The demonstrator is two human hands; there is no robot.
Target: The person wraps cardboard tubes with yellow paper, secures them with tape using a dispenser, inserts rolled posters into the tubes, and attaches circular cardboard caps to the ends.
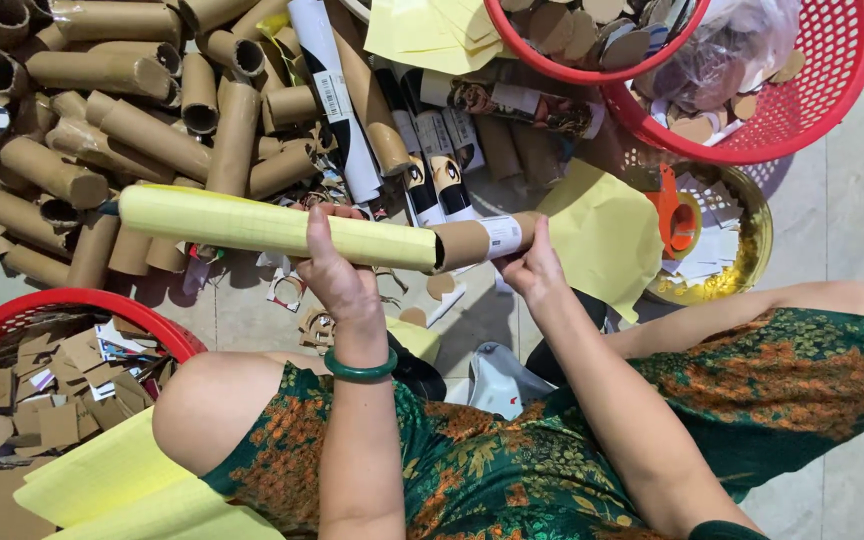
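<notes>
Head view: the left hand (337, 275) grips the cardboard tube (327, 233) at mid-length; the right hand (530, 265) pinches its bare right end. Yellow paper (272, 226) covers most of it. Wrapping appears under way; the uncovered end likely needs covering next.

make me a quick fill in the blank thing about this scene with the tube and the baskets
1. The tube held in both hands is mostly wrapped in ______ paper.
2. The left hand has a green ______ on its wrist.
3. The right hand grips the tube's bare ______ end.
4. The basket of cardboard scraps by the knee is ______.

Missing words: yellow; bangle; cardboard; red
</notes>
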